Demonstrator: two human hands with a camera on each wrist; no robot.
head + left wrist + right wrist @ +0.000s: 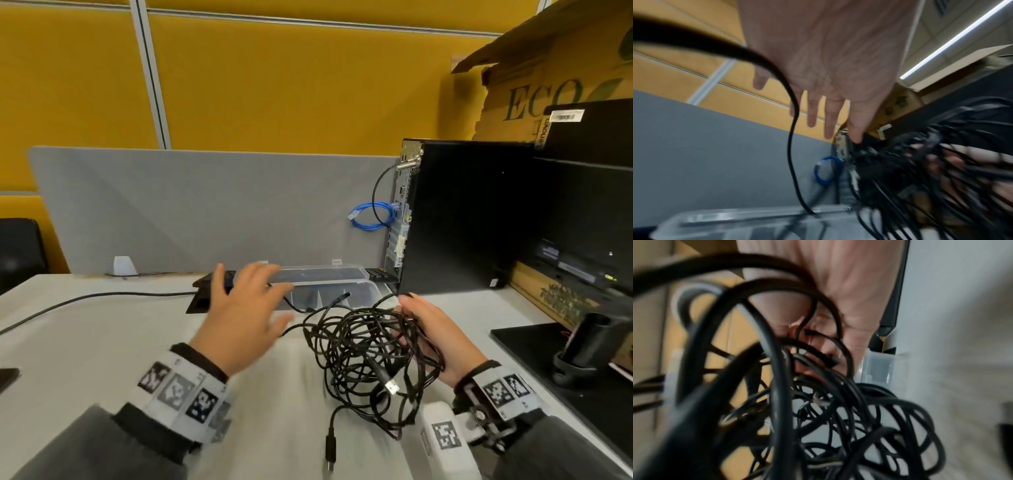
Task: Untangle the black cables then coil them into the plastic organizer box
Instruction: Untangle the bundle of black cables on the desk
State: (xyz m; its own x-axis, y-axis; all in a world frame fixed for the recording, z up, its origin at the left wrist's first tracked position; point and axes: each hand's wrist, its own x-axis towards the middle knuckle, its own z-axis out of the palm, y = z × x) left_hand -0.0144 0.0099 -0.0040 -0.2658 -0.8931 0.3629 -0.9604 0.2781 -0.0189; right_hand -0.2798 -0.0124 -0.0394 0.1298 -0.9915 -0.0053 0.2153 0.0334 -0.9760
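Observation:
A tangled bundle of black cables (366, 356) hangs above the white table, held up by my right hand (428, 337), whose fingers curl round several strands (818, 344). Loose ends with USB plugs (392, 387) dangle from the bundle. My left hand (246, 305) hovers left of the tangle with its fingers (830, 120) spread and straight, holding nothing. One black strand (791, 146) runs past the left palm down towards the box. The clear plastic organizer box (329, 291) sits behind both hands with its lid (318, 273) open; one cable end lies over its rim.
A black computer tower (462, 219) stands at the right behind the box, with a blue cable (371, 216) at its back. A monitor base and stand (582, 346) occupy the right edge. A grey partition (205, 209) closes off the back. A black cord (89, 298) crosses the table's left.

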